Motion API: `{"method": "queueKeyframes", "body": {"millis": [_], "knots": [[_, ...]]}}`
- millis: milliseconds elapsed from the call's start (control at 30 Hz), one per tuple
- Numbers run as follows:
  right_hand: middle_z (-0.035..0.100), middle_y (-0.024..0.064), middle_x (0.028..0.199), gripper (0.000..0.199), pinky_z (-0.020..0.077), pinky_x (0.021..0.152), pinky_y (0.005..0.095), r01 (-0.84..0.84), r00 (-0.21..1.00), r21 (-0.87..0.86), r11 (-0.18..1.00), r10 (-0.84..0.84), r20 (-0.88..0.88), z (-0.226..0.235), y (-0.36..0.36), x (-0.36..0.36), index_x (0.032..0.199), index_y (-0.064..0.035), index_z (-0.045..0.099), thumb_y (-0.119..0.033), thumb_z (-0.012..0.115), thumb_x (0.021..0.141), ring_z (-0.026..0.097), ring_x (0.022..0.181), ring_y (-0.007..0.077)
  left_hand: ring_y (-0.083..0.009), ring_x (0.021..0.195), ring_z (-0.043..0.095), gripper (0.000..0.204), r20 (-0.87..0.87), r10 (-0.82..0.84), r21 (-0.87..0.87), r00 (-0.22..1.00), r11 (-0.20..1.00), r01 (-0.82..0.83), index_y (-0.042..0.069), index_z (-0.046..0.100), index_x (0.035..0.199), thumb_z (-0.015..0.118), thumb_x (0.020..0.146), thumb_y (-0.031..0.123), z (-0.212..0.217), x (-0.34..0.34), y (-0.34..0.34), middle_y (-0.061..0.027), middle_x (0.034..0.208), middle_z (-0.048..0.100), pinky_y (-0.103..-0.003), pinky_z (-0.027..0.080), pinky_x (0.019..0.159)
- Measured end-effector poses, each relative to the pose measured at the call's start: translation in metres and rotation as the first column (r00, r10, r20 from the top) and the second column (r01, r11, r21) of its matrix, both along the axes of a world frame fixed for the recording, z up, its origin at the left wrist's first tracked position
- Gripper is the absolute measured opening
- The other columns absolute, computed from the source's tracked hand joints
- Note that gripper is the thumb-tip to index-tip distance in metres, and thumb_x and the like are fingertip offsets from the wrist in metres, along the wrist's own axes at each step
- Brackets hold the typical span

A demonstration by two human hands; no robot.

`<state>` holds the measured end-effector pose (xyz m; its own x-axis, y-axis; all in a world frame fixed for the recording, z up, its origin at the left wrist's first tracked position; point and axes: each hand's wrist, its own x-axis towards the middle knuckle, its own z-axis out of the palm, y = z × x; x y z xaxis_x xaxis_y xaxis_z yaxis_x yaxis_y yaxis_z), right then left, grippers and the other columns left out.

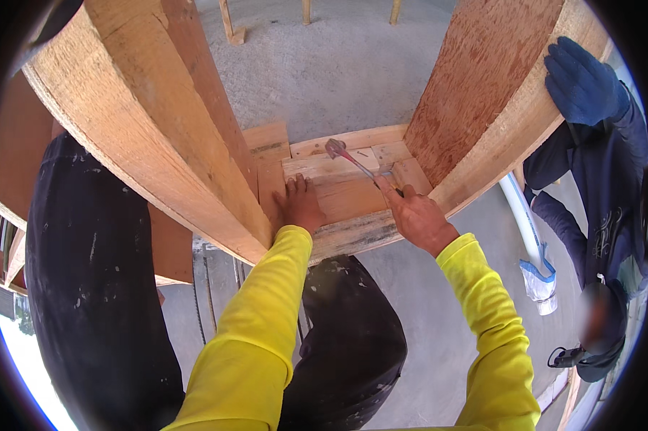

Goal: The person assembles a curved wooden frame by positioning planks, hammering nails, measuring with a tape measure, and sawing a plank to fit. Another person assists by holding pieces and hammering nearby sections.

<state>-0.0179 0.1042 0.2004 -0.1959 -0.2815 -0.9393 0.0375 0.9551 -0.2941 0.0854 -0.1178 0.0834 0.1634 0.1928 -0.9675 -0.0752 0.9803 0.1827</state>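
My right hand (419, 218) is closed round the handle of a hammer (336, 149). The hammer's head is above the far edge of a wooden frame, close to a light strip of wood (316, 167). A small dark nail-like piece (362, 154) shows to the right of the head. My left hand (301, 204) lies on the wood at the left inner corner, its fingers spread toward the strip. Beneath both hands are the short boards of the frame's bottom (352, 197), between two tall wooden sides.
The left wooden upright (144, 122) and right reddish panel (482, 79) rise on either side. At right, another person's gloved hand (586, 82) touches the right upright. A white pipe (523, 219) stands near that person. Grey concrete floor (316, 72) lies beyond.
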Motion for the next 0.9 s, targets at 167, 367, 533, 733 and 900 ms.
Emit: {"method": "queueKeyframes", "body": {"millis": [167, 367, 533, 733, 900], "knots": [[0.059, 0.0214, 0.092, 0.073, 0.057, 0.065, 0.0502, 0.257, 0.927, -0.374, 0.891, -0.336, -0.165, 0.004, -0.006, 0.005, 0.16, -0.0207, 0.031, -0.009, 0.059, 0.094, 0.066, 0.073, 0.0399, -0.028, 0.155, 0.023, 0.091, -0.031, 0.006, 0.019, 0.999, 1.0, -0.006, 0.014, 0.034, 0.158, 0.076, 0.078, 0.03, -0.003, -0.005, 0.001, -0.0071, 0.168, 0.025, -0.068, 0.022, 0.118], [0.059, 0.0207, 0.1, 0.073, 0.0564, 0.062, 0.047, -0.067, 0.996, 0.102, 0.993, 0.073, -0.052, 0.001, 0.005, 0.023, 0.16, -0.0194, 0.031, -0.008, 0.061, 0.094, 0.065, 0.07, 0.0394, -0.0274, 0.155, 0.023, 0.09, -0.05, 0.02, 0.0, 0.999, 1.0, -0.02, 0.014, 0.034, 0.158, 0.075, 0.079, 0.029, -0.004, -0.007, 0.0, -0.0061, 0.168, 0.025, -0.068, 0.022, 0.118], [0.059, 0.026, 0.108, 0.077, 0.0585, 0.068, 0.048, 0.264, 0.926, -0.295, 0.918, -0.327, -0.187, 0.001, 0.006, 0.02, 0.162, -0.022, 0.026, -0.005, 0.056, 0.093, 0.069, 0.079, 0.0408, -0.0274, 0.155, 0.023, 0.089, -0.02, 0.0, 0.022, 1.0, 1.0, 0.001, 0.013, 0.034, 0.158, 0.075, 0.08, 0.029, 0.0, -0.004, -0.001, -0.0048, 0.169, 0.025, -0.068, 0.022, 0.119], [0.059, 0.0224, 0.102, 0.076, 0.0557, 0.061, 0.0493, 0.016, 1.0, 0.048, 0.999, -0.016, 0.01, 0.001, 0.019, 0.024, 0.161, -0.0214, 0.03, -0.006, 0.059, 0.093, 0.064, 0.067, 0.0397, -0.0262, 0.155, 0.024, 0.085, 0.008, -0.011, 0.011, 1.0, 1.0, 0.011, 0.015, 0.037, 0.157, 0.072, 0.081, 0.027, -0.003, -0.002, -0.002, -0.0049, 0.168, 0.025, -0.068, 0.022, 0.118], [0.06, 0.0265, 0.111, 0.078, 0.0581, 0.066, 0.0488, 0.214, 0.944, -0.27, 0.939, -0.27, -0.19, -0.002, 0.012, 0.023, 0.162, -0.0218, 0.026, -0.004, 0.057, 0.091, 0.068, 0.075, 0.0413, -0.0248, 0.155, 0.024, 0.085, -0.048, 0.013, 0.012, 0.999, 1.0, -0.013, 0.017, 0.037, 0.157, 0.073, 0.08, 0.025, -0.002, 0.0, -0.002, -0.0044, 0.168, 0.026, -0.068, 0.021, 0.118]]}}
